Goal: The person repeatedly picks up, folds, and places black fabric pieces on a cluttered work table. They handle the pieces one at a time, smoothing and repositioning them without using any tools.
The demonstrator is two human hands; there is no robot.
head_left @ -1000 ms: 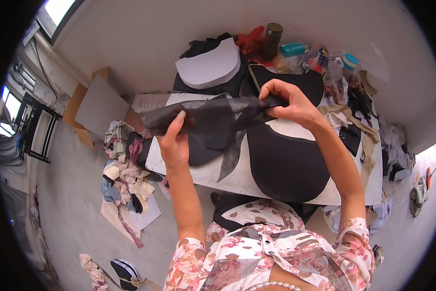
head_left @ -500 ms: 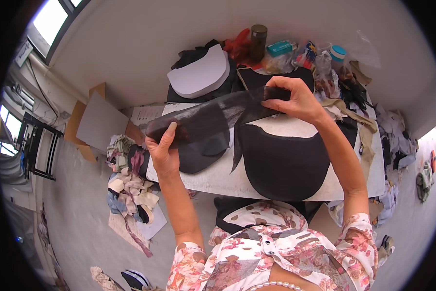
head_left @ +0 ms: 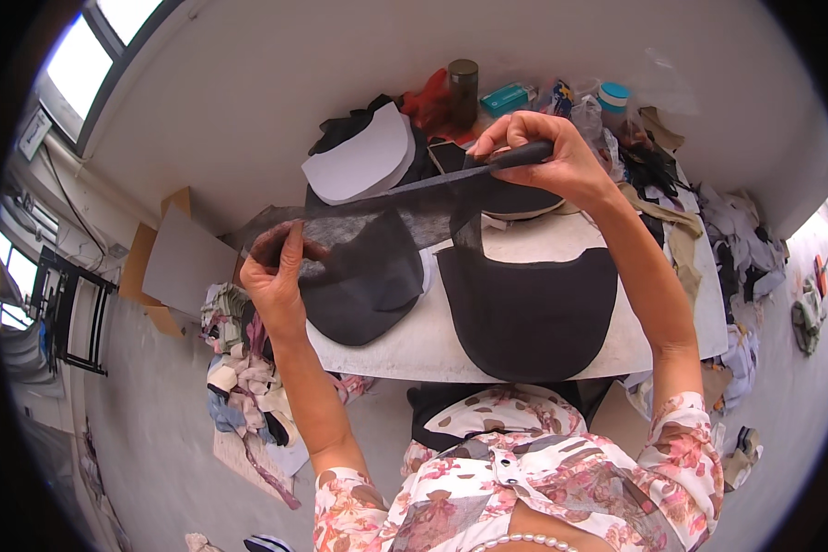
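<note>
A strip of sheer black fabric (head_left: 405,225) is stretched above the table between both hands. My left hand (head_left: 276,276) pinches its left end between thumb and fingers, with the fingers showing dimly through the cloth. At the other end my right hand (head_left: 561,164) is closed on the strip, which bunches into a thick dark fold at the fingers. Below the right part of the strip lies a black curved panel (head_left: 535,317) with a scooped top edge. Another black rounded panel (head_left: 358,313) lies to the left, partly covered by the strip.
White curved sheets (head_left: 363,161) rest on black pieces at the back of the white table (head_left: 423,361). Behind are a dark jar (head_left: 463,92), a teal box (head_left: 508,99) and a blue-lidded container (head_left: 613,97). Cloth scraps (head_left: 248,386) pile at the left, more at the right.
Both hands have shifted left, the left one also lower and the right one higher. The strip's upper edge is now pulled into a straight line, and its dangling tail has swung.
</note>
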